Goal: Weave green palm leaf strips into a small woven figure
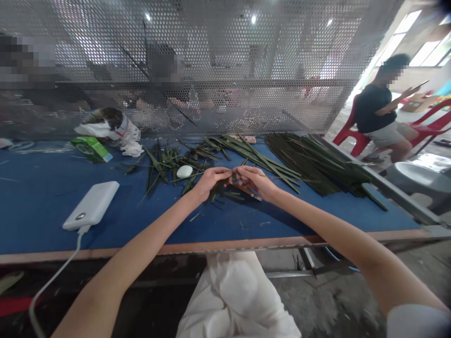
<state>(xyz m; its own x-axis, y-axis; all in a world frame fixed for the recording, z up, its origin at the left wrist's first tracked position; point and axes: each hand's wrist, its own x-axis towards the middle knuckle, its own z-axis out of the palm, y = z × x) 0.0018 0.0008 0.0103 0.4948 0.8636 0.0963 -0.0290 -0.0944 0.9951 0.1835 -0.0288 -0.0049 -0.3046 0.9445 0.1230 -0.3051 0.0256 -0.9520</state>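
My left hand (214,180) and my right hand (254,180) meet over the middle of the blue table, fingertips pinched close together. Between them is a small piece of green leaf (235,175), mostly covered by the fingers. Under my right hand lies a thin brown-orange tool (251,193) with a pale end; its kind is unclear. Cut leaf scraps (165,162) spread behind and to the left of my left hand, and a pale, egg-shaped object (184,172) rests among them. Long leaf strips (260,162) lie behind my right hand.
A thick pile of long leaves (317,164) covers the table's right side. At left are a white power bank (92,205) with a cable, a green box (91,149) and a crumpled bag (112,127). A perforated metal screen (225,70) rises behind. A person (378,105) sits far right.
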